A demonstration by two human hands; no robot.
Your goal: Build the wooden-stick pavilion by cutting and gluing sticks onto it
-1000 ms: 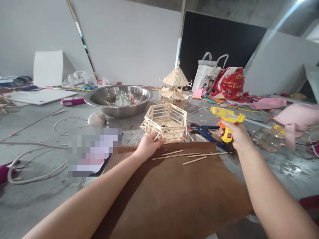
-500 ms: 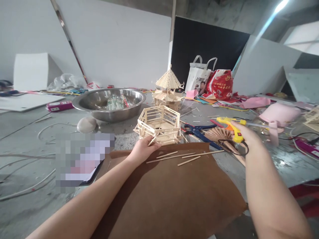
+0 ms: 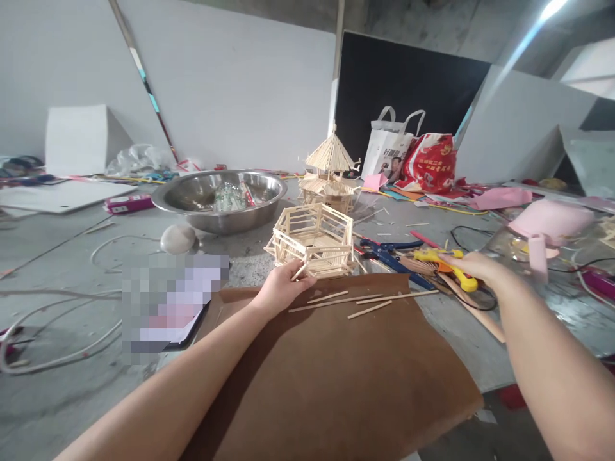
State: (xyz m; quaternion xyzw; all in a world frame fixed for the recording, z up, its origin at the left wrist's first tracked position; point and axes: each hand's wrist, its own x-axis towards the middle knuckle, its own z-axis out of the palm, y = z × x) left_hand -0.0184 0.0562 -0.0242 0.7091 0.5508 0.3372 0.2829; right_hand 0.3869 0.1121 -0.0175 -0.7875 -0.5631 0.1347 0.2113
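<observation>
A hexagonal frame of thin wooden sticks (image 3: 312, 246) stands at the far edge of a brown sheet (image 3: 331, 371). My left hand (image 3: 283, 285) is closed at the frame's near side, pinching a short wooden stick (image 3: 302, 269); whether this stick is joined to the frame is unclear. To the right, my right hand (image 3: 478, 266) grips a yellow glue gun (image 3: 464, 275), held low over blue-handled pliers (image 3: 391, 256) and a folded brown paper fan. Its fingers are partly hidden. Several loose sticks (image 3: 369, 310) lie on the sheet's far part.
Behind the frame rises a stick pavilion (image 3: 333, 169) with a pointed roof. A steel basin (image 3: 221, 221) and a round pale object (image 3: 177, 239) are at the left, near a blurred phone (image 3: 177, 307) and cables. Bags (image 3: 427, 163) and a pink object (image 3: 550, 221) are at the right.
My right hand has moved right and slightly lower with the glue gun, which is now turned more level over the tools. My left hand keeps its place at the frame; the view has shifted slightly.
</observation>
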